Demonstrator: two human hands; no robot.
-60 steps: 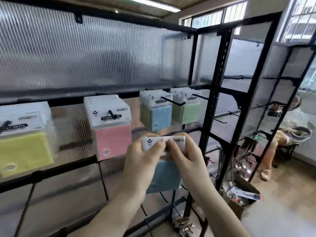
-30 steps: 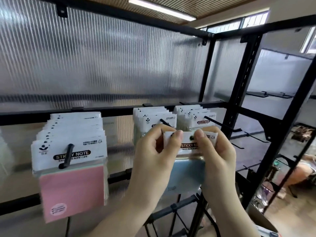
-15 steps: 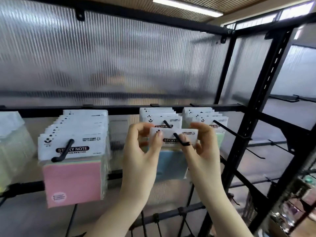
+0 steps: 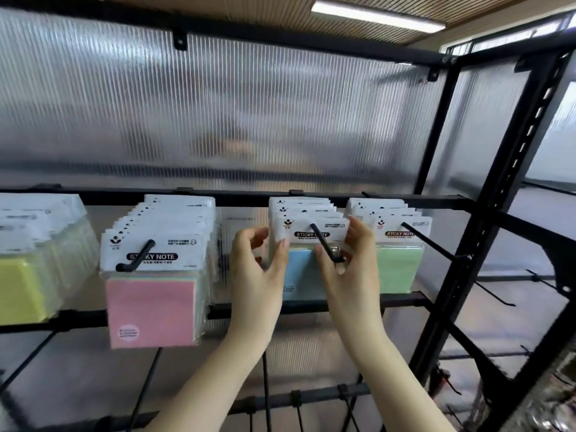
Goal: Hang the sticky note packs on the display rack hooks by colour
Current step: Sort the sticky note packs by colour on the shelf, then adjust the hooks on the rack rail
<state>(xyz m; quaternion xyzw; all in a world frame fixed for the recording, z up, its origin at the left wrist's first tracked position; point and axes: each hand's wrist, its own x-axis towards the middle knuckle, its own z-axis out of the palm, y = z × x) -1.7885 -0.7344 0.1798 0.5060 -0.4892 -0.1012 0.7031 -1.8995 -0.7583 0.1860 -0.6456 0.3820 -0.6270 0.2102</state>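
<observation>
Blue sticky note pack (image 4: 304, 269) hangs at centre frame on a black hook (image 4: 324, 244), front of its row. Left hand (image 4: 258, 269) pinches the white header's left edge, and right hand (image 4: 352, 263) pinches its right edge. Pink packs (image 4: 152, 310) hang to the left, green packs (image 4: 399, 266) to the right, and yellow packs (image 4: 21, 288) at the far left edge.

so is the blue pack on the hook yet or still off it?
On. The hook passes through the blue pack's header; left hand and right hand pinch its sides.
</observation>
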